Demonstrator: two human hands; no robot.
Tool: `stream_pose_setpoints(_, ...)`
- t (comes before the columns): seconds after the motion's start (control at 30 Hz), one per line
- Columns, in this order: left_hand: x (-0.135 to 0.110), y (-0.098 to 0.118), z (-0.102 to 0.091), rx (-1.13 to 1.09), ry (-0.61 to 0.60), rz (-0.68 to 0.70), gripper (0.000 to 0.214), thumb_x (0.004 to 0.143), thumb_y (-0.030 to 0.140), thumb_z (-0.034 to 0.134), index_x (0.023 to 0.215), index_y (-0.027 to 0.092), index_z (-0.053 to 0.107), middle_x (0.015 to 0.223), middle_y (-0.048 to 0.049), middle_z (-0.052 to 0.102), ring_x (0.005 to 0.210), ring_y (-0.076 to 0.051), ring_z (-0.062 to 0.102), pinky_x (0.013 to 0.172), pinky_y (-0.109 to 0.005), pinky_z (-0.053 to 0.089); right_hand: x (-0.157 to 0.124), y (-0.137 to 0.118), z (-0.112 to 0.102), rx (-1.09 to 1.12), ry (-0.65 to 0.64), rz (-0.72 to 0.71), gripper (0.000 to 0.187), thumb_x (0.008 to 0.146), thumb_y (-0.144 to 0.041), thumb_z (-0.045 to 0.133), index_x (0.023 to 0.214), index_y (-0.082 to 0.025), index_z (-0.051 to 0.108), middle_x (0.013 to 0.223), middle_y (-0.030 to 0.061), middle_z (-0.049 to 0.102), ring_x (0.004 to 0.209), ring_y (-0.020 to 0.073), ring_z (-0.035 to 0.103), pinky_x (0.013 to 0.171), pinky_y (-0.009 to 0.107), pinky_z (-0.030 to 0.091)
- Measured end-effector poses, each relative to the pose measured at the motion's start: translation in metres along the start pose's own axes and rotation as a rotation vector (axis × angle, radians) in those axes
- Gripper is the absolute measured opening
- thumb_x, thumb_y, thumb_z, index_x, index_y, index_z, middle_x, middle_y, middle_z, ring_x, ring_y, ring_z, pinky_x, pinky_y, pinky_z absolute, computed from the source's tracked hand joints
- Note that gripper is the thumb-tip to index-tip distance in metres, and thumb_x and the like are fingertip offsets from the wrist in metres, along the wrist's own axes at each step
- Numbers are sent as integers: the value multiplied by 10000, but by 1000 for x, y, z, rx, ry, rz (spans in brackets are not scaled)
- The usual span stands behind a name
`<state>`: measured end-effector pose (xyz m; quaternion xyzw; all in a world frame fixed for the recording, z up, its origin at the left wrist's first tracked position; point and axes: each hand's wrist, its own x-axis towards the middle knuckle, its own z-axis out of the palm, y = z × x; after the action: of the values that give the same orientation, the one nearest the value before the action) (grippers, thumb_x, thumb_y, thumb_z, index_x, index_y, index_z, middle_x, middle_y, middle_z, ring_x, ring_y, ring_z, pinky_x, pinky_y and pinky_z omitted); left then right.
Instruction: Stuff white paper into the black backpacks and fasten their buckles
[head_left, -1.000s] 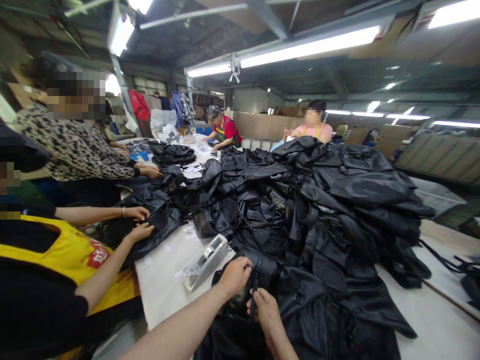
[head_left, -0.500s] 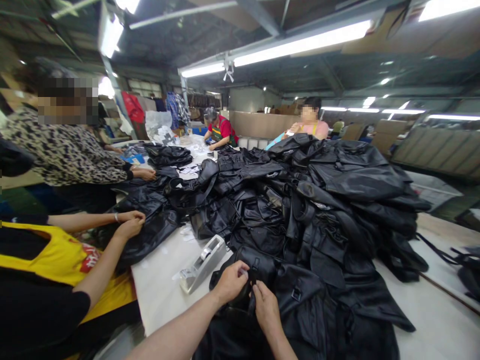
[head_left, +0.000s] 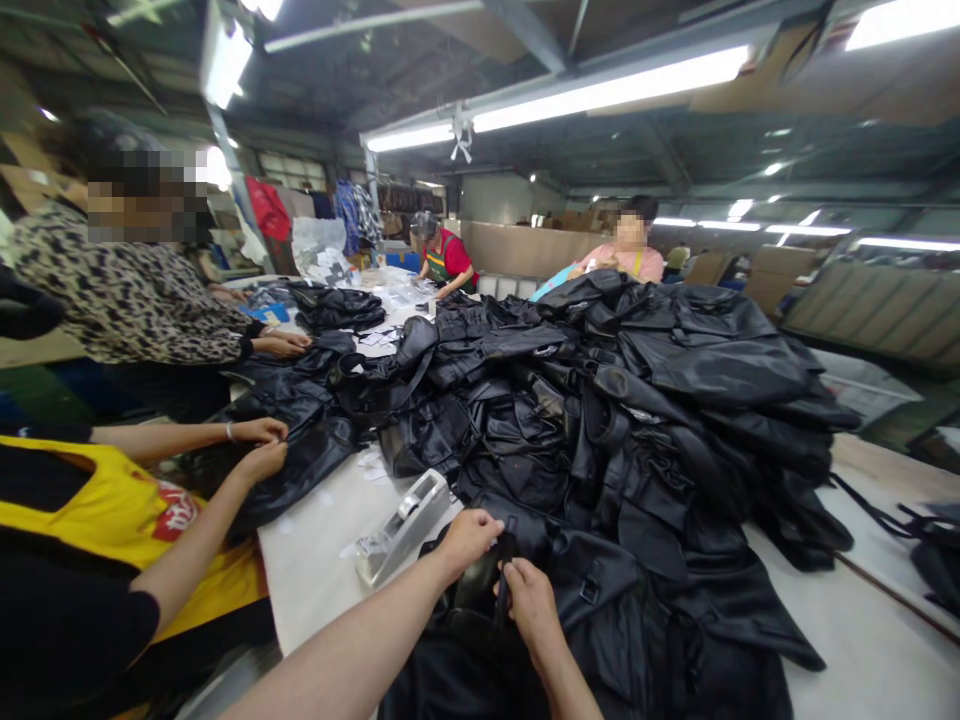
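A black leather-like bag (head_left: 600, 560) with a small buckle (head_left: 590, 588) lies in front of me at the table's near side. Its black strap (head_left: 502, 600) is pinched in my right hand (head_left: 531, 598), fingers curled closed. Just above and to the left, my left hand (head_left: 471, 540) is closed in a pinch beside the strap's upper part. What sits between those fingertips is too small to make out. A grey tape dispenser (head_left: 401, 525) stands on the white table (head_left: 315, 560), left of my left hand.
A large heap of black leather-like pieces (head_left: 675, 360) covers the table ahead and right. Close on my left, a co-worker in a yellow apron (head_left: 112, 500) handles black material. Another person in a patterned top (head_left: 127, 290) stands beyond. White paper slips (head_left: 377, 342) lie farther back.
My right hand has moved slightly down, so more of the strap shows between my hands. My left hand has shifted a little up and right. The tape dispenser has not moved.
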<state>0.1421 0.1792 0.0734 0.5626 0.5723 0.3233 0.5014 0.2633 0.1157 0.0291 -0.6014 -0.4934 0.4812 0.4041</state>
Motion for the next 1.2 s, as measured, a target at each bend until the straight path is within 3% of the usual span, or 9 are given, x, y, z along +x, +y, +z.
stream_pose_setpoints(0.17,-2,0,-5,-63,26,-29,248,712,375,523,746,143,604,611,12,578,539,-100,493,534,-207,379,9,-5,-5,-7,21,-3,295,725,-436,424,695,-186,576,559,18,580,499,140,519,452,224,364)
stream_pose_setpoints(0.3,0,9,-5,-77,4,-41,275,714,406,532,674,141,595,573,15,562,504,-89,456,511,-206,353,11,-8,-7,12,-20,76,284,681,-408,402,679,-174,565,489,13,554,397,131,472,375,223,321)
stream_pose_setpoints(0.4,-1,13,-4,-72,-30,-54,229,664,368,589,623,143,588,545,22,553,502,-92,457,503,-207,346,6,-8,-4,36,-42,145,294,674,-387,360,693,-164,550,482,16,554,353,122,447,342,217,300)
stream_pose_setpoints(0.57,-7,10,-4,-62,-83,-57,149,612,246,618,720,144,614,574,34,561,534,-96,488,521,-202,368,0,-6,2,28,-27,154,297,709,-367,321,729,-168,540,497,9,546,373,128,464,358,222,324)
stream_pose_setpoints(0.73,-6,8,-3,-44,-114,-19,186,620,187,595,800,140,597,591,43,551,531,-86,491,533,-194,375,10,-14,0,-118,94,9,248,762,-358,388,600,-205,497,540,8,553,513,139,519,509,237,376)
stream_pose_setpoints(0.87,-4,10,-4,8,-106,82,136,617,204,616,742,150,614,633,34,556,613,-105,509,588,-204,390,14,-18,-11,-205,121,-67,268,773,-379,447,575,-215,523,560,10,571,570,158,536,574,254,384)
stream_pose_setpoints(0.97,-7,16,-8,71,-60,170,88,613,219,637,677,161,621,695,23,551,687,-121,505,654,-220,386,10,-21,-25,-209,156,-75,264,765,-392,471,863,-194,615,743,38,632,672,179,583,653,273,435)
stream_pose_setpoints(1.07,-15,28,-13,114,-45,260,56,651,222,615,683,178,626,739,23,534,724,-120,500,693,-218,381,6,-31,-36,-171,168,-190,415,715,-343,546,1096,-180,569,992,70,605,792,183,593,759,291,459)
stream_pose_setpoints(1.2,-29,43,-17,196,-110,473,61,699,204,574,688,184,631,759,13,536,761,-116,514,716,-203,386,1,-53,-38,-167,61,-427,198,739,-330,573,863,-200,656,902,52,597,816,183,574,753,274,452)
